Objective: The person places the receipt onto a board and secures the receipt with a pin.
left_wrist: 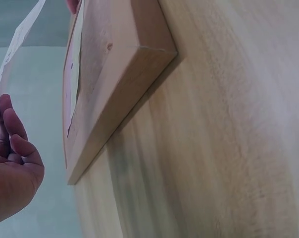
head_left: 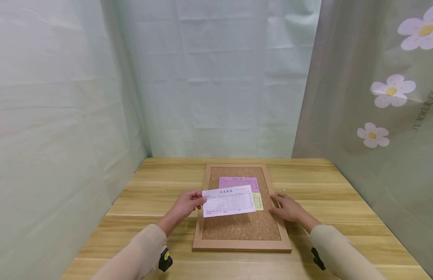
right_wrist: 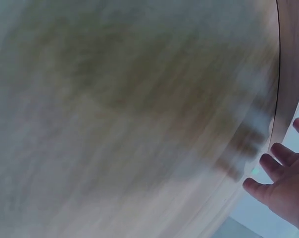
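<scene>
Cork board [head_left: 237,230], wood-framed, qty 1: flat on the surface [head_left: 149,194], lower ctr of head frame.

Pink slip [head_left: 239,181], qty 1: on the board's upper half; lower part behind the white slip.

Yellow slip [head_left: 258,201], qty 1: on the board just below pink; only its R end shows. Can't tell if either is fixed down or just lying there.

White slip [head_left: 227,200], printed form, qty 1: lower ctr of head frame, over the board's middle; L wrist view, upper left, shows it held clear of the cork.

L grip [head_left: 189,202]: I've got it clamped on the white slip's L end, thumb on top.

R grip [head_left: 288,207]: fingers apart, nothing held, at the frame's R side; firm contact n/c.

Small pale item [head_left: 283,189], qty 1: on the surface just above R grip in head frame; too small to ID.

Status, my est.: approx. 2 of 3 visible slips placed, i.e. pink & yellow. O/S: white, not yet down; fixing of all 3 unverified.
</scene>
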Demonstrator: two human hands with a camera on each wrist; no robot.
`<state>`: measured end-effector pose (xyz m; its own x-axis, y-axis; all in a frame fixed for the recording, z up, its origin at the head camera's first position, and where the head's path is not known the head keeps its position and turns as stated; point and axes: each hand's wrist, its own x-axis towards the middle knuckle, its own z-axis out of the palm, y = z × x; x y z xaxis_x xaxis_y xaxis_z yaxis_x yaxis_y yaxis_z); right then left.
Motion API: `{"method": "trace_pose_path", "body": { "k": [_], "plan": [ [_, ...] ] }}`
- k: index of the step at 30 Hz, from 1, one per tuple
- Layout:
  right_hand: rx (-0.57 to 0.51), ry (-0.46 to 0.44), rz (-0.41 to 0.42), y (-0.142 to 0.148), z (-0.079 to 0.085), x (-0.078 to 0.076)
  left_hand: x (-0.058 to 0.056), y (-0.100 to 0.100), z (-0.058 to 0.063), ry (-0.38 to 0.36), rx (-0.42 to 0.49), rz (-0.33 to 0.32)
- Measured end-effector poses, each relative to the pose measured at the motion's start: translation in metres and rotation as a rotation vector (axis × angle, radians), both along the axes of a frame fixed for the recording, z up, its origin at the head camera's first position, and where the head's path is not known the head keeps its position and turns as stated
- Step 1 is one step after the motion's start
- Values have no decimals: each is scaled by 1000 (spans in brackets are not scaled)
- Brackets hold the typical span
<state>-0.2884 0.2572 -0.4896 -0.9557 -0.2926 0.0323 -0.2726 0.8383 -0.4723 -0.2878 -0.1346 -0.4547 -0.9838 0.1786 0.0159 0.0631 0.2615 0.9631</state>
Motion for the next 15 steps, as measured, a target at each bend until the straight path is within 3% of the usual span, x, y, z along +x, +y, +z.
{"method": "trace_pose_path", "body": {
  "k": [8,15],
  "plan": [
    [-16,94,40,1,2,4,-3,8,-11,-32,-2,-21],
    [-76,102,29,1,4,6,1,14,-16,-25,-3,-83]
  ]
}}
